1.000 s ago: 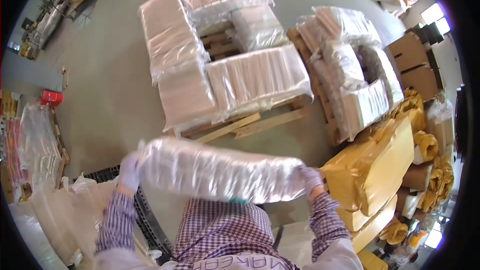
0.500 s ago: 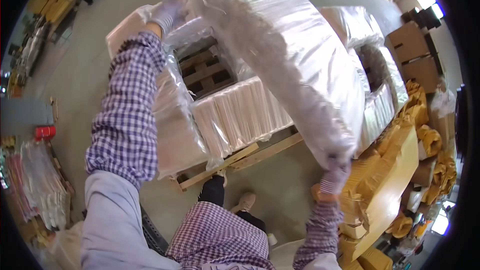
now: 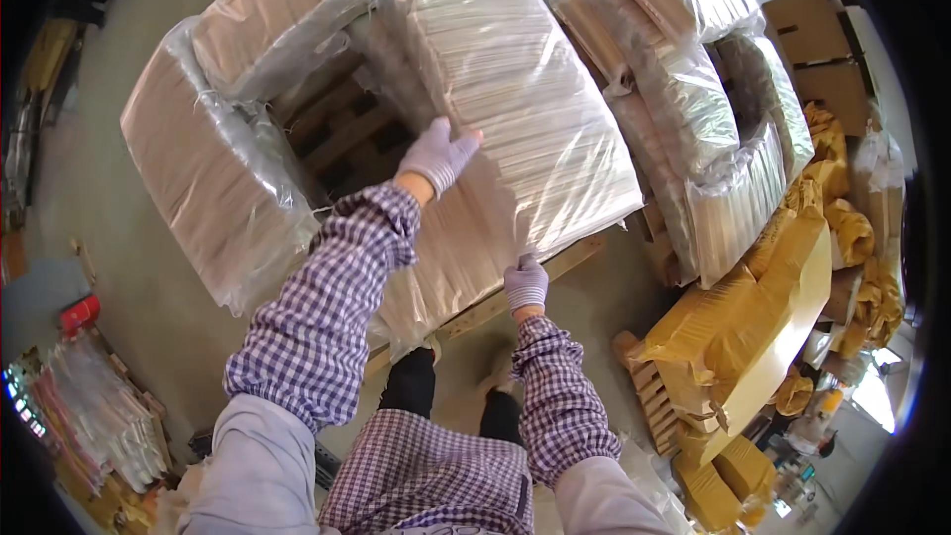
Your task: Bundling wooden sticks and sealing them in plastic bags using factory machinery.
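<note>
Stretches the left arm (image 3: 322, 307) far forward, slanting up toward the right, with the gloved left hand (image 3: 441, 156) spread and its fingers (image 3: 462, 146) parted. Extends the right arm (image 3: 563, 386) less far, with the gloved right hand (image 3: 526, 282) lower and nearer the body. Shows bare skin at left wrist (image 3: 416, 186) and right wrist (image 3: 528, 314).

A warehouse or workshop: plastic-wrapped bundles (image 3: 535, 99) on wooden pallets (image 3: 480, 312), stacked cardboard boxes (image 3: 807, 25)
</note>
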Available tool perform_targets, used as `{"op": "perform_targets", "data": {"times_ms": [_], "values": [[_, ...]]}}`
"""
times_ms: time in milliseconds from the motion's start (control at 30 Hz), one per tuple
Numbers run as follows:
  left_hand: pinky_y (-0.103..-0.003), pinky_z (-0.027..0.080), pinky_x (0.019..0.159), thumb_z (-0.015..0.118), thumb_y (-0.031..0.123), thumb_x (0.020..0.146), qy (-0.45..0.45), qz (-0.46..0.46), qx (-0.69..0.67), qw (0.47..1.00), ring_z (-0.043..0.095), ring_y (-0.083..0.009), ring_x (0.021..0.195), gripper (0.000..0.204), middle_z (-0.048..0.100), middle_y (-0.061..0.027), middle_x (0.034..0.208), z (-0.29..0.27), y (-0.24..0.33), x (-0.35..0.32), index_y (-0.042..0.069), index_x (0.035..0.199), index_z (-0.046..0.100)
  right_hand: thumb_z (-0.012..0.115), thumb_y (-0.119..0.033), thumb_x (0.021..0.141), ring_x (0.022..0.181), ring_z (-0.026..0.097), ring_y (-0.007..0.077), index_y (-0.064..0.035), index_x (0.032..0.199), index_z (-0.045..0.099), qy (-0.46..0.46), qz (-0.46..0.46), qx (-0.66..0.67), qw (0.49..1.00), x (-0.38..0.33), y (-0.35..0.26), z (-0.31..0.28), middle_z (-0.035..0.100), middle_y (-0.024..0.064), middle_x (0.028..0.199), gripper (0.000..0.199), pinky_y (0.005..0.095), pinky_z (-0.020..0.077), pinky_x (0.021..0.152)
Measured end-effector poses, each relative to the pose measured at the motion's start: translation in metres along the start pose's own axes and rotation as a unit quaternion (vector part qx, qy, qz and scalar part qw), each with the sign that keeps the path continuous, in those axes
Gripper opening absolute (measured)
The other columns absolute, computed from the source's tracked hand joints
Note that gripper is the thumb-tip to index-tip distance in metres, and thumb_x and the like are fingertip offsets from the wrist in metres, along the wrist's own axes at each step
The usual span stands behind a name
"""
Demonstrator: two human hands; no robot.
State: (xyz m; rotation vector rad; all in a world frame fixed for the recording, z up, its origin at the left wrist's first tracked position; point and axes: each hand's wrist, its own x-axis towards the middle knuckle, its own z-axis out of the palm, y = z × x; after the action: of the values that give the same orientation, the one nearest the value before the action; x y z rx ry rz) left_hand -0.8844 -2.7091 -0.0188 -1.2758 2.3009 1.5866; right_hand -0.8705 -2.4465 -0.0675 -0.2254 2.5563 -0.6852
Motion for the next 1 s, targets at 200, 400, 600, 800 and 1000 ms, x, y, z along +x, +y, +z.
{"op": "perform_targets", "data": {"times_ms": [200,400,600,800,1000], "values": [[-0.037,0.04,0.088,0.058,0.05,0.071,0.139,-0.066,0.078,0.985,0.05,-0.0368,0.105,0.072,0.052,-0.0285,0.109,-0.046,0.046,0.085,-0.009,0.11,0.047,0.051,-0.02,0.073,0.079,0.057,0.037,-0.0045,0.082,0.061,-0.114,0.024,-0.074,0.99,0.011,-0.017,-0.018,0.06,0.0201,0.081,0.021,0.0424,0.0461,0.073],[-0.036,0.033,0.097,0.048,0.064,0.07,0.278,-0.144,0.08,0.947,0.041,-0.0339,0.117,0.083,0.043,-0.0247,0.124,-0.091,0.017,0.211,-0.006,0.116,0.047,0.058,-0.026,0.07,0.06,0.056,0.0349,-0.003,0.06,0.06,-0.156,-0.104,-0.064,0.98,0.009,0.016,-0.015,0.056,0.018,0.062,0.025,0.0404,0.0457,0.058],[-0.036,0.036,0.088,0.04,0.05,0.082,0.29,-0.029,0.053,0.955,0.045,-0.0329,0.105,0.057,0.049,-0.0194,0.112,-0.106,0.0,0.291,0.003,0.111,0.052,0.06,-0.011,0.066,0.057,0.055,0.0325,-0.0054,0.065,0.06,-0.154,-0.201,0.051,0.966,0.015,0.013,-0.021,0.057,0.0132,0.063,0.006,0.038,0.0458,0.052],[-0.039,0.046,0.071,0.038,0.031,0.086,0.307,0.091,0.384,0.866,0.06,-0.0296,0.075,0.039,0.063,-0.0163,0.077,-0.131,-0.017,0.306,0.003,0.079,0.065,0.06,-0.002,0.064,0.057,0.056,0.0307,-0.0056,0.068,0.057,-0.133,-0.229,0.072,0.961,0.014,0.016,-0.016,0.055,0.0109,0.059,0.006,0.0356,0.0436,0.05],[-0.039,0.036,0.091,0.036,0.043,0.085,0.251,0.095,0.369,0.89,0.046,-0.0358,0.108,0.047,0.049,-0.0211,0.116,-0.112,-0.018,0.255,0.007,0.108,0.057,0.057,0.001,0.067,0.047,0.051,0.0257,-0.0033,0.066,0.054,-0.156,-0.196,0.098,0.963,-0.003,0.021,-0.028,0.052,0.0114,0.056,0.006,0.0311,0.0393,0.045]]}}
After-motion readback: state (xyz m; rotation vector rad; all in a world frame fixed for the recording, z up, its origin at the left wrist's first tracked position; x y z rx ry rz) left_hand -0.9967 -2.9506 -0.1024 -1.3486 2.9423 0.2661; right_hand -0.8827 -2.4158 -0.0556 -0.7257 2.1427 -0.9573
